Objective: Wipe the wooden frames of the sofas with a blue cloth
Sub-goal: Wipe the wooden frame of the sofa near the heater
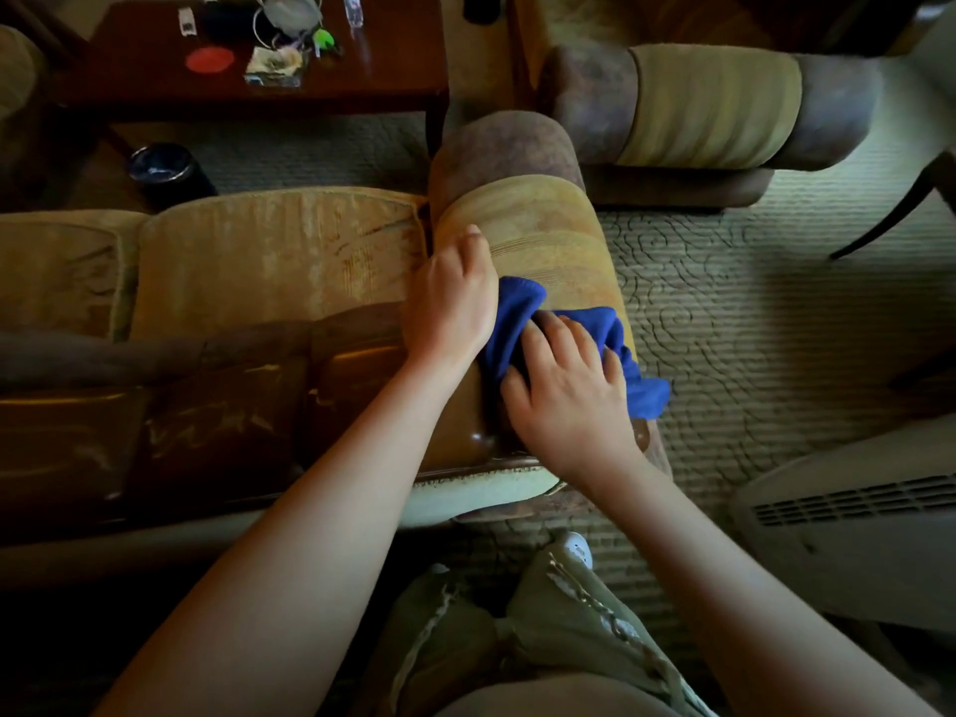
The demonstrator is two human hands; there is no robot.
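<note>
Olive shorts (548, 628) with frayed hems sit at the bottom of the view, and both bare forearms reach forward from there. Largest in the room is the tan sofa (269, 251), whose padded armrest (522, 240) runs away from the person; its glossy brown wooden frame (465, 426) shows at the near end of that arm. A second sofa (708, 111) stands beyond, on the patterned carpet (750, 302). At the upper left a dark wooden table (362, 69) carries small clutter, including a red round piece (209, 59); no writing on it can be read. A white vented appliance (853, 514) is at the right edge. The blue cloth (522, 323) lies on the armrest, just above the frame. The right hand (569, 385) presses on it with fingers curled into the fabric, gripping it. The left hand (455, 297) rests beside it, touching the cloth's edge; if it grips anything, I cannot tell.
</note>
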